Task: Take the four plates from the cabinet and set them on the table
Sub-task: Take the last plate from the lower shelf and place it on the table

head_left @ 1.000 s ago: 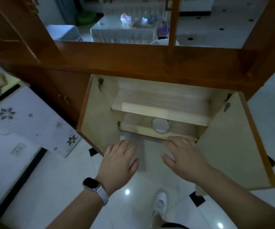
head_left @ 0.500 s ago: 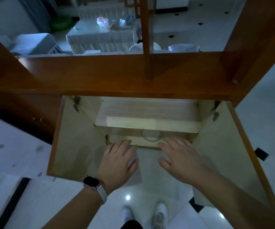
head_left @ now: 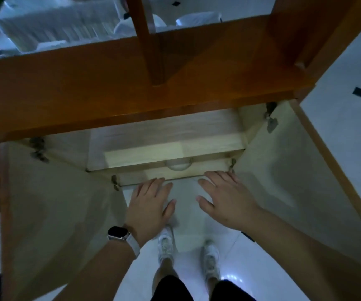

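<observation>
White shoes [head_left: 166, 246] stand on the pale tiled floor [head_left: 188, 222], close to the cabinet [head_left: 131, 83]. Above them the left hand [head_left: 151, 205], with a watch [head_left: 118, 233] on its wrist, and the right hand [head_left: 227, 198] reach forward side by side. Both are palm down with fingers straight and slightly spread, and they hold nothing. Their fingertips lie at the front edge of the cabinet's floor; I cannot tell whether they touch it.

The left door [head_left: 55, 213] and right door [head_left: 294, 181] stand swung wide on either side. Just beyond the fingers, the plates [head_left: 178, 166] show only as one pale round rim low in the cabinet. It is half hidden under the front edge of the upper shelf [head_left: 170, 152], so their number cannot be told.

The step in hand looks like the first reach, with nothing lifted yet. The next move calls for both hands to go in under the shelf, close on opposite sides of the rim and draw the plates out level. A cloth-covered bench [head_left: 55, 25] shows beyond the cabinet top.
</observation>
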### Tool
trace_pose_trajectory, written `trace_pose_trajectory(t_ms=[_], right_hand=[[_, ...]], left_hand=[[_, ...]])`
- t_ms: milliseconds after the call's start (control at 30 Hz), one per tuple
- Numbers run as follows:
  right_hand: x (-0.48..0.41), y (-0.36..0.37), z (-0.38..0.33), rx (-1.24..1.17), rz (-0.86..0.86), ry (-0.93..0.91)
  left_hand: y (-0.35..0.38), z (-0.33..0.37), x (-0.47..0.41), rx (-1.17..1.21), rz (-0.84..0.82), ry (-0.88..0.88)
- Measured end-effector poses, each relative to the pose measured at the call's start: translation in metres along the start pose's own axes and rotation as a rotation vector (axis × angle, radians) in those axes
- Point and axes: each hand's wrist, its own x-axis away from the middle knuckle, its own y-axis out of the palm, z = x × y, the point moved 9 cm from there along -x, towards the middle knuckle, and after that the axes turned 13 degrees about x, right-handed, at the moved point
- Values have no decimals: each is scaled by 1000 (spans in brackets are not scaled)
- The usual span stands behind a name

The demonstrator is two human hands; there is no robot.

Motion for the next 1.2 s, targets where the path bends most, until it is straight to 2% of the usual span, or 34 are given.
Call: trace_pose_trajectory(t_ms=[133, 433, 733, 967, 1067, 1200], right_hand=[[-27, 50, -4, 1, 1, 17], [-82, 210, 0, -27, 18, 24], [-158, 395, 20, 19, 75, -16], [-203, 508, 40, 39, 63, 4], [-220, 537, 48, 33, 22, 25], [-248, 570, 65, -104, -16, 160]], left_hand=[[54, -41, -22, -29, -73, 61], [197, -152, -64, -71, -174, 21], [353, -264, -121, -121, -113, 51], [436, -330, -159, -128, -67, 102], [453, -355, -174, -98, -137, 0], [468, -387, -192, 84, -137, -264]])
